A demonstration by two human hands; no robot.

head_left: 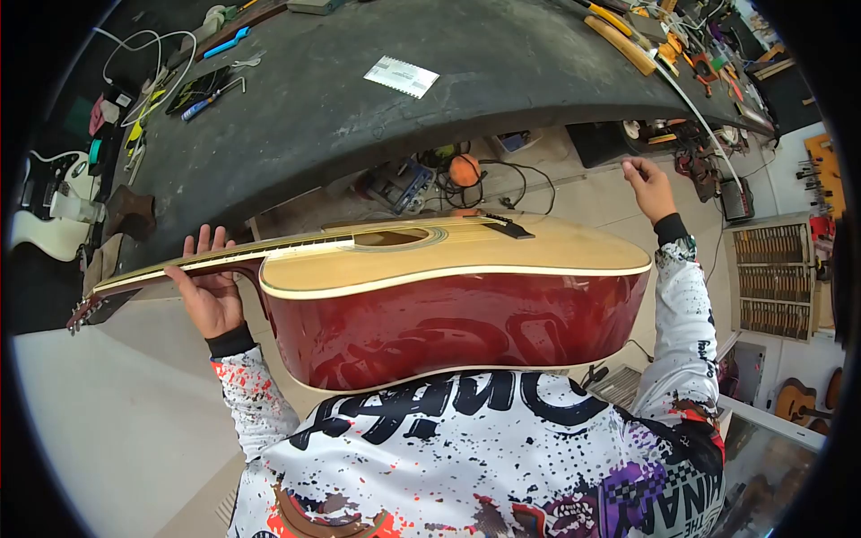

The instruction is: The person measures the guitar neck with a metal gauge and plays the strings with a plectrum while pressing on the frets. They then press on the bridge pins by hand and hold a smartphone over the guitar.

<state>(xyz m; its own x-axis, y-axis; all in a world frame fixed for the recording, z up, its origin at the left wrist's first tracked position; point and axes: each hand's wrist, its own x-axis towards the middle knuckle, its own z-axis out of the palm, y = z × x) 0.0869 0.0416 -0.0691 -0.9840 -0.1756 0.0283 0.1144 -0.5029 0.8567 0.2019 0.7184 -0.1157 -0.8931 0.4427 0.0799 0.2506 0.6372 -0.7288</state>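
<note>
An acoustic guitar [457, 323] with a pale top and glossy dark red sides lies across my lap and against my torso, its headstock pointing left. My left hand [213, 291] is around the neck, thumb on the near side and fingers rising beyond the far side. Past the right end of the guitar body, my right hand [652, 186] is raised and apart from it. Its thumb and fingertips are pressed together; anything between them is too small to make out. The bridge [509, 228] and soundhole show on the top.
A dark workbench [305, 90] curves ahead, bearing a white card [401, 77], a blue-handled tool [227, 43] and cables. More tools lie at its right end. Under it are an orange ball-like object [465, 170] and black cords. A rack [774, 278] stands at the right.
</note>
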